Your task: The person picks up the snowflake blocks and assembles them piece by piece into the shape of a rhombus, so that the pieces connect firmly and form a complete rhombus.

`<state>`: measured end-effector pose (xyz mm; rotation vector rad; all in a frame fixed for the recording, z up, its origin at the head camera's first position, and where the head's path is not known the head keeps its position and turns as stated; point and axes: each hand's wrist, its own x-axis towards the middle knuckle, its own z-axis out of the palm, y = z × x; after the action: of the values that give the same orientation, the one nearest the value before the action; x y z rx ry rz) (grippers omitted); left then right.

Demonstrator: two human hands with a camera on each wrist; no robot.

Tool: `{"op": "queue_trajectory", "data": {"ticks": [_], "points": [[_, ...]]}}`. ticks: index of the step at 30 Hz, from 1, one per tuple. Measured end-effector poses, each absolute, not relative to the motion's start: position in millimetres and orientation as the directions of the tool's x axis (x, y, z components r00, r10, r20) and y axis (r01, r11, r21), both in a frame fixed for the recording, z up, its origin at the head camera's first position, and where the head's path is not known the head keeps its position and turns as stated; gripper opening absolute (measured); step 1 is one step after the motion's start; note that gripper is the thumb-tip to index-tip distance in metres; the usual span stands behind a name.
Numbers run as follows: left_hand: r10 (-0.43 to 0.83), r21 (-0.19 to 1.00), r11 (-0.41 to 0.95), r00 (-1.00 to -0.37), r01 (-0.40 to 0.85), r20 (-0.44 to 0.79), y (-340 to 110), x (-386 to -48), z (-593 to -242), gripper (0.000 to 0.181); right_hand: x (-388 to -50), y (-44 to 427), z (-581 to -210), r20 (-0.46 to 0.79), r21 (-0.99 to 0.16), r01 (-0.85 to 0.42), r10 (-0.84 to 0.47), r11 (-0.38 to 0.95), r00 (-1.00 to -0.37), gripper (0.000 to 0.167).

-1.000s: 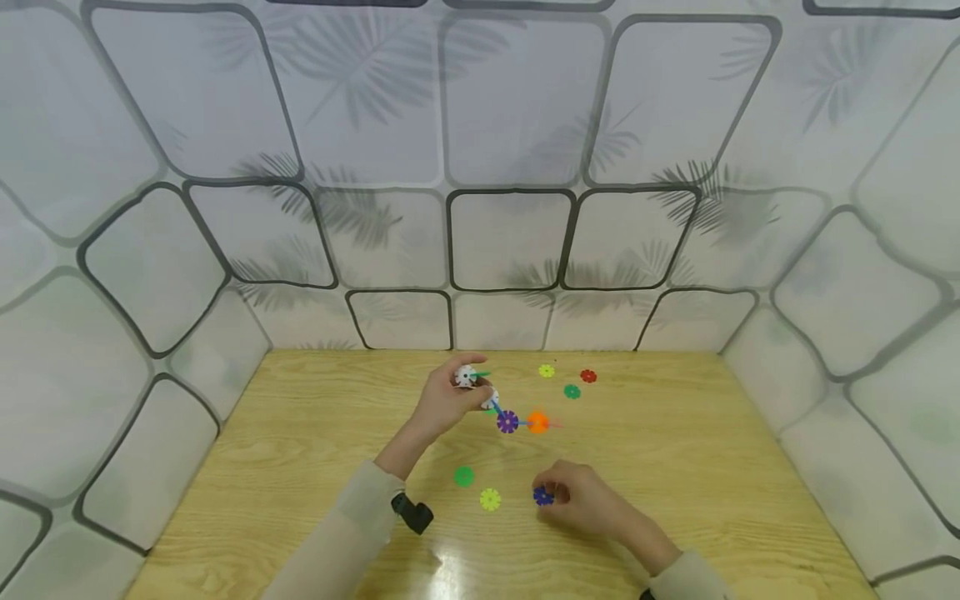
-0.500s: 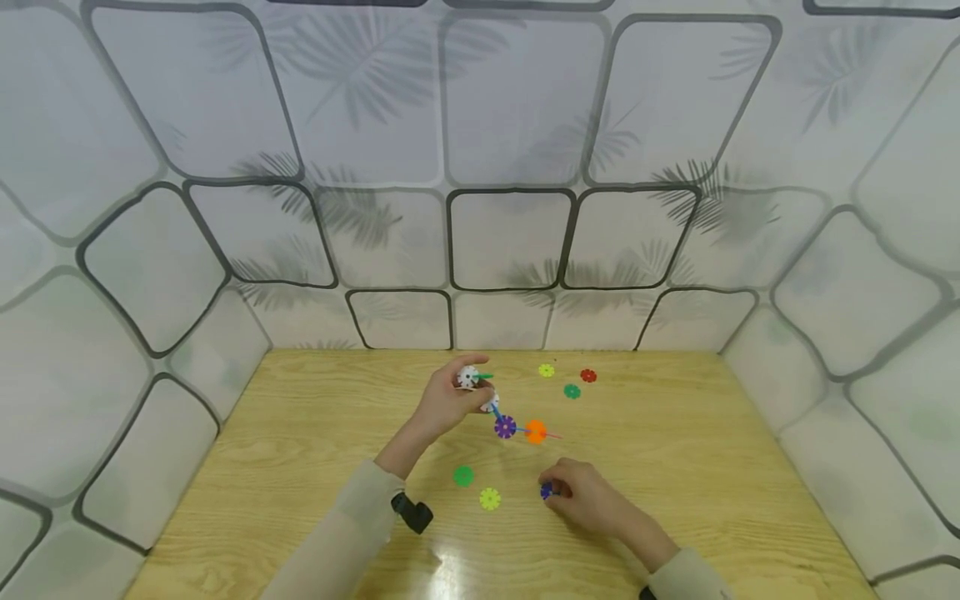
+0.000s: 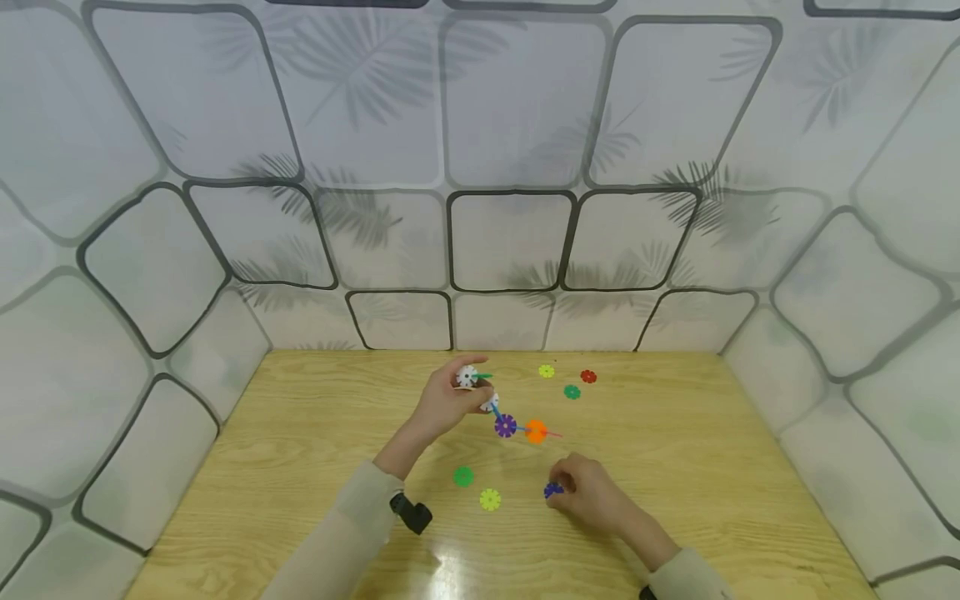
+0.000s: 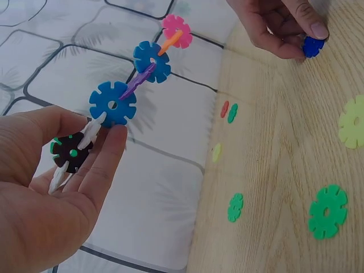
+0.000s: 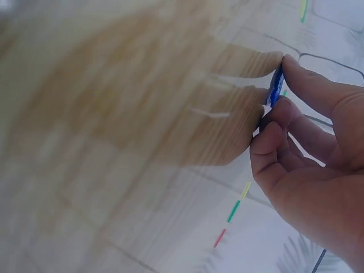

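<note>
While the tabletop (image 3: 300, 433) sits under it all, L hand (image 3: 442, 404) has fingers & thumb round the white end of the disc chain (image 3: 506, 426), pink end jutting free. R hand (image 3: 591, 497), right of the chain & nearer the person, pinches a dk blue disc (image 3: 552, 491) btwn thumb & fingers. Also on the chain's near side: a green disc (image 3: 463, 477) & a yellow disc (image 3: 491, 500); beyond it, to the R, a 2nd yellow disc (image 3: 546, 371), a 2nd green disc (image 3: 572, 392) & a red disc (image 3: 588, 377). All prob. v. light, stiff, smooth plastic; joints may twist or pop if tugged, so hold chain close to a joint, single discs by the rim.
</note>
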<state>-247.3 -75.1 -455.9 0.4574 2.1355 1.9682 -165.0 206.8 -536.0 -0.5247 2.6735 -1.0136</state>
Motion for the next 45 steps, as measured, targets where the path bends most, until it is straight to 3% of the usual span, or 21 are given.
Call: {"op": "queue_trajectory", "data": {"ticks": [13, 19, 25, 45], "points": [[0.323, 0.995, 0.061, -0.945, 0.081, 0.057, -76, -247, -455, 0.06, -166, 210, -526, -0.137, -0.764, -0.207, -0.468, 0.611, -0.873, 0.007], [0.324, 0.994, 0.061, -0.944, 0.086, 0.062, -78, -248, -456, 0.06, -166, 212, -513, -0.172, -0.817, -0.176, -0.523, 0.549, -0.835, 0.012], [0.311, 0.995, 0.055, -0.949, 0.08, 0.06, -79, -248, -457, 0.06, -170, 217, -499, -0.097, -0.84, -0.218, -0.534, 0.496, -0.84, 0.014], [0.358, 0.997, 0.044, -0.932, 0.071, 0.05, -77, -244, -451, 0.059, -206, 218, -464, 0.116, -0.818, -0.3, -0.37, 0.49, -0.922, 0.015]]}}
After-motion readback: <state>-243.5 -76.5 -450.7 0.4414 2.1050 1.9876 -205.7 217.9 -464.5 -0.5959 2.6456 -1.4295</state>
